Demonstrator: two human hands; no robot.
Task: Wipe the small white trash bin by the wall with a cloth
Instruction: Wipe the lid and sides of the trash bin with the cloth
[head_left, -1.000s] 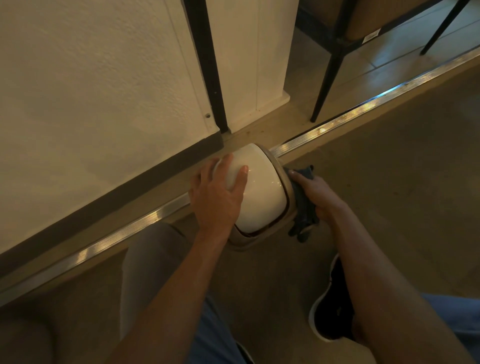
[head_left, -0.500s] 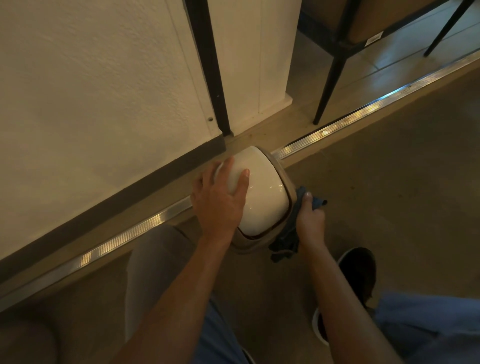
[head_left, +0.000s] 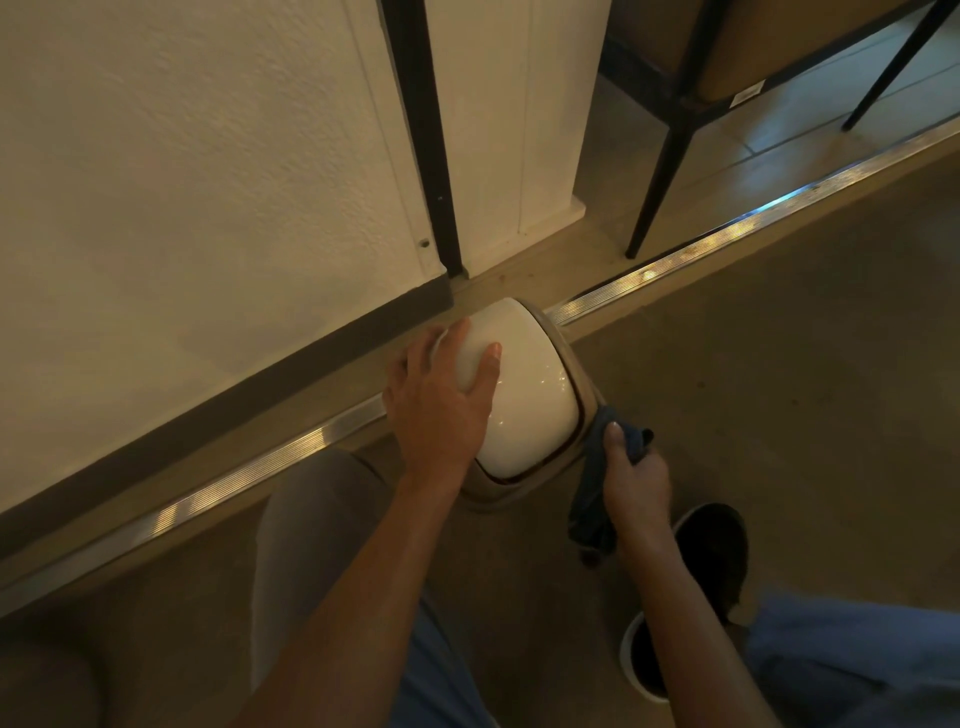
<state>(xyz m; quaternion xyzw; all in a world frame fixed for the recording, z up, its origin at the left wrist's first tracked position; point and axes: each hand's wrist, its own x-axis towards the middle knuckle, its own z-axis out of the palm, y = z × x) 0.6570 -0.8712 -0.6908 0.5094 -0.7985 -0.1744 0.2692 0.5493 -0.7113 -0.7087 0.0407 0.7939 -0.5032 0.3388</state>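
Left hand (head_left: 436, 410): fingers spread flat over the domed lid of the trash bin (head_left: 524, 400). Right hand (head_left: 635, 475): fingers curled, gripping the cloth (head_left: 592, 499) against the bin's right side. Bin: beside the wall (head_left: 182, 182). Wiping under way; share finished indeterminable.

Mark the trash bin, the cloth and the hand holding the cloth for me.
trash bin (head_left: 530, 395): head view, on its white domed lid.
cloth (head_left: 589, 499): head view, on the dark fold hanging below the fist.
right hand (head_left: 636, 475): head view, on the back of the hand gripping the cloth.
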